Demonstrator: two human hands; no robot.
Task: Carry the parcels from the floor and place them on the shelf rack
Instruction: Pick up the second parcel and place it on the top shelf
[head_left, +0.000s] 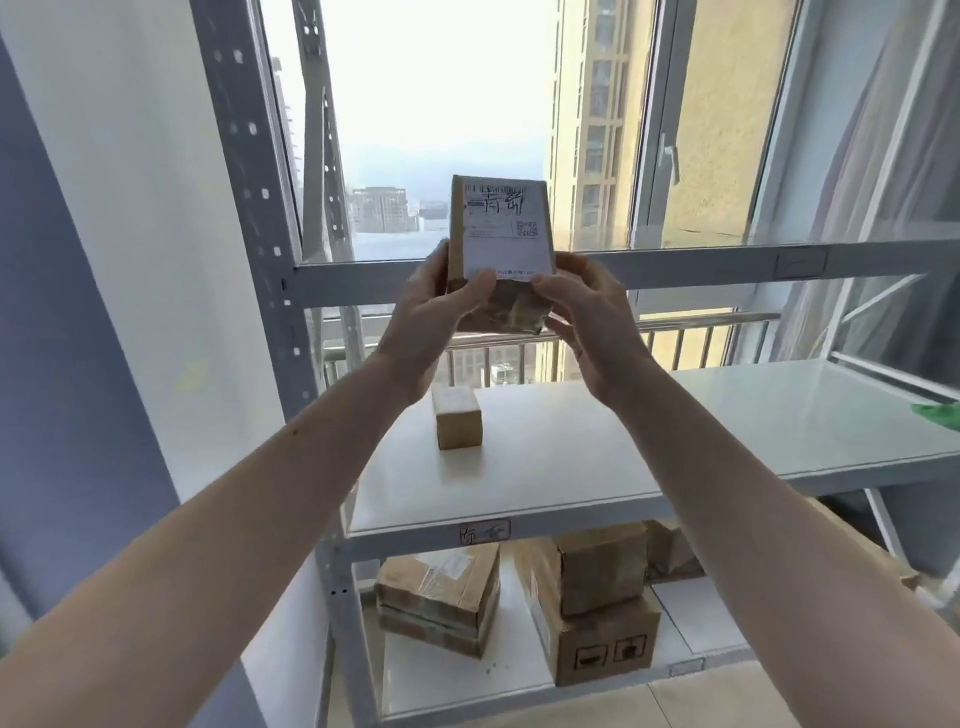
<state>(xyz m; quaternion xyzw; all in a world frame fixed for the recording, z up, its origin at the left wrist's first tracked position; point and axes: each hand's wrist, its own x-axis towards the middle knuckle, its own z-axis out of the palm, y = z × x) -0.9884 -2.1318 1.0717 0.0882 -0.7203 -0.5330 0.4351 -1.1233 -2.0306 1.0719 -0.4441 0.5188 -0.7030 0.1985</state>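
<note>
A small brown cardboard parcel (501, 244) with a white shipping label facing me is held up in front of the grey shelf rack (623, 267), at the height of its upper shelf edge. My left hand (441, 306) grips its lower left side and my right hand (587, 317) grips its lower right side. A smaller brown parcel (457, 423) stands on the white middle shelf (675, 431), below my hands. Several larger parcels sit on the bottom shelf: a taped one (439, 597) at left and two stacked boxes (597, 613) beside it.
A slotted grey upright (254, 208) runs along the rack's left side against a white wall. A window with a railing lies behind the rack. A green object (940, 413) pokes in at the middle shelf's right edge. A curtain hangs at far right.
</note>
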